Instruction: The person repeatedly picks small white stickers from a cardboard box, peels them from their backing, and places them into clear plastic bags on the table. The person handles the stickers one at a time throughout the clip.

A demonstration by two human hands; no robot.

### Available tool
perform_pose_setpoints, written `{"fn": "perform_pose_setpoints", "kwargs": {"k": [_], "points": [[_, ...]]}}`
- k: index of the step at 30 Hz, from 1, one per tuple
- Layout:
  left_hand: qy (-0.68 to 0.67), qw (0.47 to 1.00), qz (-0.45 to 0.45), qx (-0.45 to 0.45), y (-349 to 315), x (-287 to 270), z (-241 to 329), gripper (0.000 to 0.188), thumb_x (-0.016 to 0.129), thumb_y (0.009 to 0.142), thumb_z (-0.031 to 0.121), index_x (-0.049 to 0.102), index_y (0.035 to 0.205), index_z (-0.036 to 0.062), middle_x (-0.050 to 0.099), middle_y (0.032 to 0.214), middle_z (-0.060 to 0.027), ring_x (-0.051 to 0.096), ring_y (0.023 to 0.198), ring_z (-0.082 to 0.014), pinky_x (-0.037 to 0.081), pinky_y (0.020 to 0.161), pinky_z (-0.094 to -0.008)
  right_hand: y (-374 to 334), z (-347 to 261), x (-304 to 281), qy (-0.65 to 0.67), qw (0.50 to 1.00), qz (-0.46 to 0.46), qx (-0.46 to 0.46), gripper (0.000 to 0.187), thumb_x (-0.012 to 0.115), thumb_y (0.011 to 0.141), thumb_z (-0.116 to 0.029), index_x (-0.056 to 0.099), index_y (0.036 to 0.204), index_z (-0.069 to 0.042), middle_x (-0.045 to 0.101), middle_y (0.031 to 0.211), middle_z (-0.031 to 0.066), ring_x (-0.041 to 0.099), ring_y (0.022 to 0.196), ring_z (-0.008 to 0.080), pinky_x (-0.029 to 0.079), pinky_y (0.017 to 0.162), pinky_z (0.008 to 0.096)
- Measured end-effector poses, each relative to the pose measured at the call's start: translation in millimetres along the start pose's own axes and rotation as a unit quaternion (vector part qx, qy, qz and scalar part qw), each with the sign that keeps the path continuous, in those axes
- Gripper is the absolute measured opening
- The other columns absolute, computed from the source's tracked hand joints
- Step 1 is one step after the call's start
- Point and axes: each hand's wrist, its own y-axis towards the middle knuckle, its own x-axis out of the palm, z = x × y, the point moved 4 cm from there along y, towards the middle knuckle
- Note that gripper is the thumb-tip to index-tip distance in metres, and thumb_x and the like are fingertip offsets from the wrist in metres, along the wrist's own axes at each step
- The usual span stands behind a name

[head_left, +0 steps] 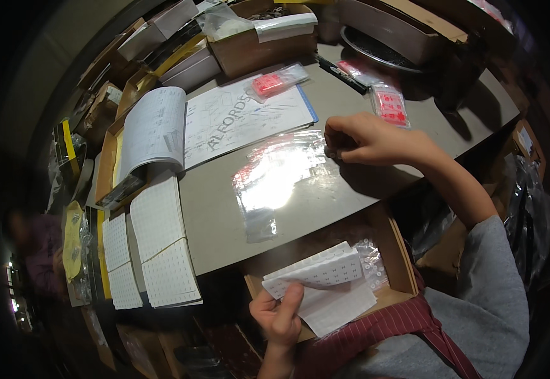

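My left hand (280, 314) grips folded white label sheets (322, 275), printed with small repeated dark marks, thumb on top. The sheets are over an open cardboard box (396, 256) at my lap, where small pale round pieces (371, 262) show beside them. Farther right, my right hand (358, 140) is closed in a pinch at the right end of a row of overlapping clear plastic bags (310, 180). Something small and dark shows at its fingertips, too small to name. Strong glare hides the middle of the bags.
Beyond the bags lies an open notepad (224, 126) with a bag of red pieces (272, 83) on it. Another red-filled bag (388, 104) and a black marker (344, 76) lie at the back. Rubber-banded label sheets (161, 240) sit left. Cardboard boxes (262, 44) line the far edge.
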Motion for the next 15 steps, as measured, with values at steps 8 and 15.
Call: {"fn": "perform_pose_setpoints", "kwargs": {"k": [8,15], "points": [[0.000,1.000,0.006,0.022,3,4,2,0.025,0.070,0.090,0.004,0.070,0.111,-0.0090,0.075,0.104,-0.0133,0.068,0.094,-0.0170,0.049,0.090,-0.0276,-5,3,5,-0.194,0.980,0.055,0.000,0.031,0.075,0.085,-0.014,0.055,0.105,0.001,0.067,0.095,0.0234,0.067,0.093,0.0402,0.052,0.079,0.0481],[-0.036,0.994,0.021,0.100,3,1,7,0.023,0.069,0.090,0.004,0.070,0.109,-0.0099,0.074,0.105,-0.0154,0.069,0.095,-0.0197,0.050,0.092,-0.0315,-35,-40,-3,-0.147,0.969,-0.197,0.022,0.059,0.085,0.083,-0.047,0.057,0.104,0.001,0.065,0.079,0.0173,0.067,0.080,0.0392,0.052,0.069,0.0464]]}}
